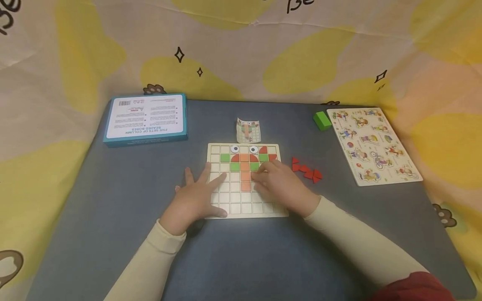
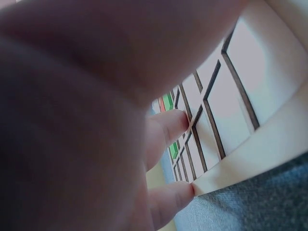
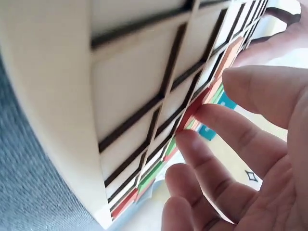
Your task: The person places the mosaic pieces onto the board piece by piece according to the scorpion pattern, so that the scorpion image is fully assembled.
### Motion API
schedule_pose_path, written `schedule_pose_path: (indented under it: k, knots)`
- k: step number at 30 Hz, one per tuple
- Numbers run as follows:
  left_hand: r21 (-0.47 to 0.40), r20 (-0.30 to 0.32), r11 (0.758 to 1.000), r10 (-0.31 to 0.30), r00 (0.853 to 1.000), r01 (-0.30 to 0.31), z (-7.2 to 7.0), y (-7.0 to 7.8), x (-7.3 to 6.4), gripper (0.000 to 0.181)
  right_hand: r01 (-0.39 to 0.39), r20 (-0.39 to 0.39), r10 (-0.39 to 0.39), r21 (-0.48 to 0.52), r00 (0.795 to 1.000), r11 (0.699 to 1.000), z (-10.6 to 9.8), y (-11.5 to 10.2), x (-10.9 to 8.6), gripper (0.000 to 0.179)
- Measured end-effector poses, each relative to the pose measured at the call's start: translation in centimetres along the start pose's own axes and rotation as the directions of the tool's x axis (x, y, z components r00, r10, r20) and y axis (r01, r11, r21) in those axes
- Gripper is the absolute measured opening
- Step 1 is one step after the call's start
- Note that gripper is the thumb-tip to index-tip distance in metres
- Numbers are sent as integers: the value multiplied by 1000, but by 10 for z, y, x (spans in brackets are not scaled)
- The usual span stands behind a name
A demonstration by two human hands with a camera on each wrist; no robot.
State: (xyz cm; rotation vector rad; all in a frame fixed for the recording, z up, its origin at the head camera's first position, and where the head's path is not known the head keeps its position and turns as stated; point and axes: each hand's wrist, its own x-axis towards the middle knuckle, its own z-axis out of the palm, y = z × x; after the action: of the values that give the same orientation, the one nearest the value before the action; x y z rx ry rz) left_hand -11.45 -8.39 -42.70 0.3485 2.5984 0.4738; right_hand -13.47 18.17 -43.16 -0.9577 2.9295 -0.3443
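The grid board (image 1: 235, 197) lies flat on the counter (image 1: 132, 209), edge-on to the person; it looks nearly square, so its long axis is hard to judge. On it, the orange strip (image 1: 245, 171) runs lengthwise toward the person, starting near the eye pieces (image 1: 235, 149) at the board's far edge. The left hand (image 1: 192, 198) rests with fingers spread wide over the board's left edge, grasping nothing. The right hand (image 1: 280, 182) leans over the board's right half, its fingers loosely bent; two fingertips touch a red piece (image 3: 188, 113), the thumb apparently clear of it. Red triangles (image 1: 295, 166) lie right of the board.
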Motion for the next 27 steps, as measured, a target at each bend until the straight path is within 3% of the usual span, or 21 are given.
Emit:
schedule_pose_path:
  k: [8,10,15,17,20,27]
  knots:
    - [-4,8,1000,-8,1000,8,0,0,0,114,-57,-3,58,78,998,995,-5,8,-1,25]
    - [-7,7,1000,-10,1000,10,0,1,0,115,-107,-25,109,83,994,991,-12,16,-5,24]
    - [0,3,1000,-7,1000,7,1,1,0,115,-299,-88,299,18,950,954,-26,45,-23,23]
    - [3,2,1000,-4,1000,4,1,1,0,114,-330,-95,325,-32,941,944,-27,56,-31,20]
    - [-5,7,1000,-7,1000,7,0,1,0,114,-322,-93,316,-60,944,945,-23,64,-40,17]
    - [-8,10,1000,-6,1000,6,0,2,0,114,-226,-117,215,-93,970,970,-18,63,-45,21]
